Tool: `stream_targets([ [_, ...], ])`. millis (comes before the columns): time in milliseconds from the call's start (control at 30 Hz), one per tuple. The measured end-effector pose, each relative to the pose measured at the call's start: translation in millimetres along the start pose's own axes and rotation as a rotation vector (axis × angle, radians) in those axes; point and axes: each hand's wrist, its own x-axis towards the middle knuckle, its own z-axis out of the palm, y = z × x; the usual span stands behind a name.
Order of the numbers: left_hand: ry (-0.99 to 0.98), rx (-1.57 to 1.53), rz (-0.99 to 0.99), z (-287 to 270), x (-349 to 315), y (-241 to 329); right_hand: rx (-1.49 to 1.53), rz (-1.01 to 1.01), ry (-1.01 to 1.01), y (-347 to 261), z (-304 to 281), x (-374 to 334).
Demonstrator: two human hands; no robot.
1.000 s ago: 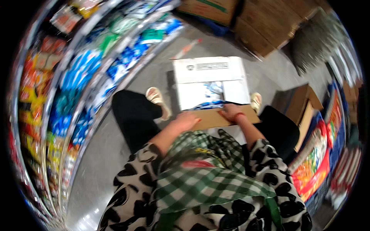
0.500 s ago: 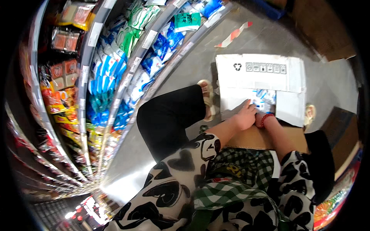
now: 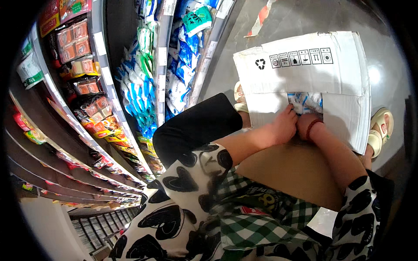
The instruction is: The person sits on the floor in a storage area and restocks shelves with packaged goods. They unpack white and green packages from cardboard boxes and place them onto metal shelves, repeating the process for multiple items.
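A white cardboard box (image 3: 311,74) stands between my legs with its flaps partly spread. Through the gap between them show packets (image 3: 307,102) in white and blue wrapping. My left hand (image 3: 285,125) lies at the edge of the left flap, fingers stretched forward and fingertips against the packets. Beside it my right hand (image 3: 308,124), with a red bead bracelet at the wrist, reaches down into the gap. Its fingers are hidden, so whether it grips anything does not show. The brown inner side of a near flap (image 3: 291,169) lies under my forearms.
Store shelves (image 3: 161,65) run along the left, filled with blue, white and green bags and red-orange packs. A red and white tape strip (image 3: 261,19) is stuck to the grey floor. My sandaled foot (image 3: 379,132) stands right of the box.
The view has shifted and come closer, so the box looks larger. My left hand's fingertips have moved from the left flap to the packets. My right hand stays in the gap.
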Motion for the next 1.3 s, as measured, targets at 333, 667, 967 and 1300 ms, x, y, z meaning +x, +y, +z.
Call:
stream_targets([
  [333,0.104,0.034,-0.02,-18,-21,5,0.012,0.112,0.127,-5,26,4],
  [667,0.444,-0.086,-0.252,-15,-102,12,0.141,0.542,0.783,-59,20,-29],
  [967,0.235,-0.391,-0.66,-11,-153,-47,0.039,0.878,1.274,-5,8,-86],
  [1300,0.378,-0.696,-0.619,19,-143,-56,0.375,0.824,1.034,11,-59,-138],
])
